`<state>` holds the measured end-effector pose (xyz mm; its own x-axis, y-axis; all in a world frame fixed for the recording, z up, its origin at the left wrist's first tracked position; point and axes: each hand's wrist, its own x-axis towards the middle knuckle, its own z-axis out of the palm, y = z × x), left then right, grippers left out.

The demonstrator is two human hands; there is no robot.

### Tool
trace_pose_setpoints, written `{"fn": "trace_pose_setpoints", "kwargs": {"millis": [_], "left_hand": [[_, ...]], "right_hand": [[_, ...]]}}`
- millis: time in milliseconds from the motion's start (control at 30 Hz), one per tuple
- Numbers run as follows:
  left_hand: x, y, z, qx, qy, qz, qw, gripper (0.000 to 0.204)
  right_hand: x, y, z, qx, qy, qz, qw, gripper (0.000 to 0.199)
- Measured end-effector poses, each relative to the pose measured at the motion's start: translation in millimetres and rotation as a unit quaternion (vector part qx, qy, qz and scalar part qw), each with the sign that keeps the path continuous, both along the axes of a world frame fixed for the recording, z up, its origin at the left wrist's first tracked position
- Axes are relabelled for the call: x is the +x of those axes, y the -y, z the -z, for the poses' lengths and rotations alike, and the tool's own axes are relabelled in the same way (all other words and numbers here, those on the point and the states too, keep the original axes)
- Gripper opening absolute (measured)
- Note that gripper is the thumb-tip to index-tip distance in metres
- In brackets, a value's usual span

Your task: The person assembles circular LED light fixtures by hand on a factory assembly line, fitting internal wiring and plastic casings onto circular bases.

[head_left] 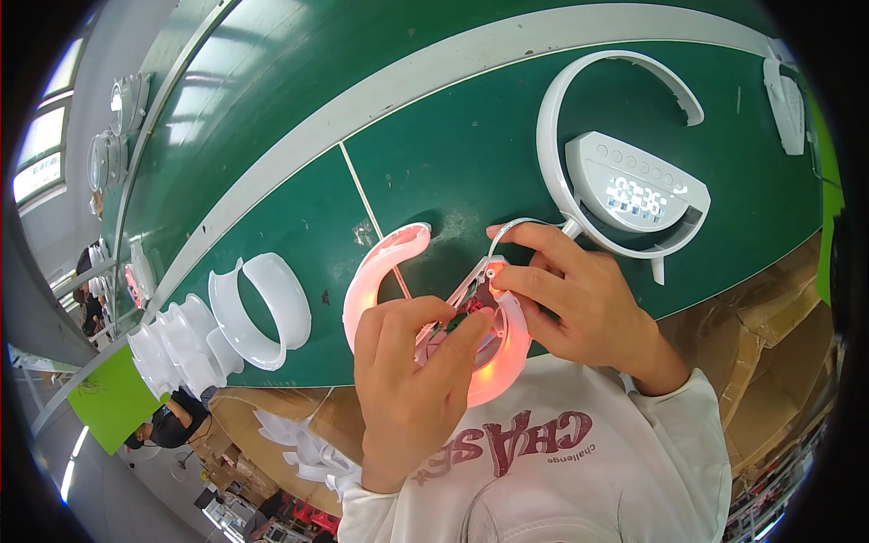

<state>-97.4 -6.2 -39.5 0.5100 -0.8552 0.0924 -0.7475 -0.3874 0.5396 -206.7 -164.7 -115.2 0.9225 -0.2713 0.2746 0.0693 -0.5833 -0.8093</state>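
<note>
Glowing pink C-shaped lamp ring (398, 271): lying over the near edge of the green tabletop (272, 109), both hands gripping it. Left hand (407, 380) is clasping its lower arc; right hand (570, 299) is pinching its open end. White ring lamp with display (625, 181) is sitting just beyond. White ring shells (235, 321) are stacking leftward; cardboard boxes (769, 362) below.
</note>
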Motion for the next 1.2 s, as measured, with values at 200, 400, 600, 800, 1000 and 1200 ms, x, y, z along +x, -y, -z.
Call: {"fn": "trace_pose_setpoints", "kwargs": {"millis": [200, 400, 600, 800, 1000, 1200], "left_hand": [[1, 3, -4, 0.076, 0.088, 0.013, 0.993, 0.032], [12, -4, -16, 0.045, -0.068, 0.044, 0.996, 0.028], [17, -52, -20, -0.038, -0.063, -0.190, 0.979, 0.030], [10, -86, -14, 0.068, -0.178, -0.202, 0.961, 0.056], [5, -104, 7, -0.002, -0.446, -0.208, 0.871, 0.072], [8, -107, 17, 0.016, -0.423, -0.139, 0.895, 0.073]], "right_hand": [[0, -1, 0, 0.001, 0.009, 0.005, 1.000, 0.023], [-1, 1, 0, 0.004, 0.009, 0.004, 1.000, 0.021], [-3, 1, 1, 0.010, 0.043, 0.004, 0.999, 0.023], [-38, 12, -13, -0.089, 0.067, 0.063, 0.992, 0.031], [-52, 29, -19, -0.291, -0.032, 0.205, 0.934, 0.054], [-54, 32, -14, -0.303, -0.105, 0.183, 0.929, 0.074]]}}
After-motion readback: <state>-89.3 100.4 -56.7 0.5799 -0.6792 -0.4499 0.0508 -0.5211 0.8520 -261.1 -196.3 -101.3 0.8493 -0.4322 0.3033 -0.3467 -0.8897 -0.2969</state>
